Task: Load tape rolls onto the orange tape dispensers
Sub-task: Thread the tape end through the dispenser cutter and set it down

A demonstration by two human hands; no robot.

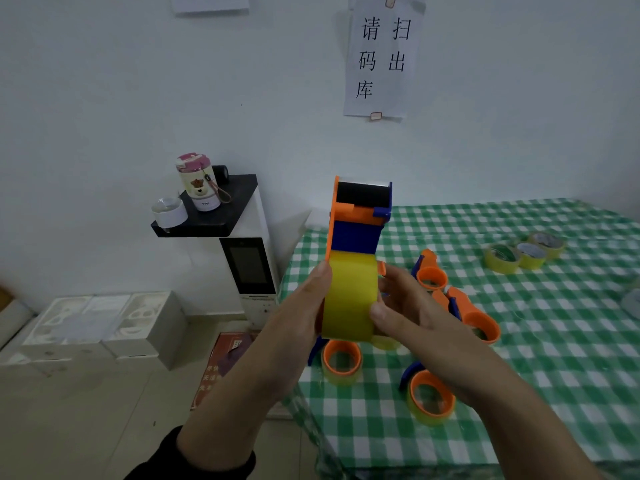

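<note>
Seen from my remote station: an orange tape dispenser [356, 216] is held upright above the near corner of the checked table [540, 358], cutter end at twelve o'clock, with a yellow tape roll [349, 299] seated at its six o'clock end. The left hand [304, 306] grips the roll from nine o'clock, thumb laid along its edge. The right hand [412, 306] clasps it from three o'clock, thumb pressed on the tape's face and fingers curled behind. I judge the two-sided hold is there to square the roll on its hub while the frame stands tall enough for the tape to be led up toward the blade.

On the cloth, from three to six o'clock of the held unit, lie four more dispensers [429, 398]. At least the nearest two carry yellow tape, so I read them as finished and set aside. Three spare rolls [523, 256] wait touching one another at two o'clock, well apart from the hands, presumably stock for what remains.
</note>
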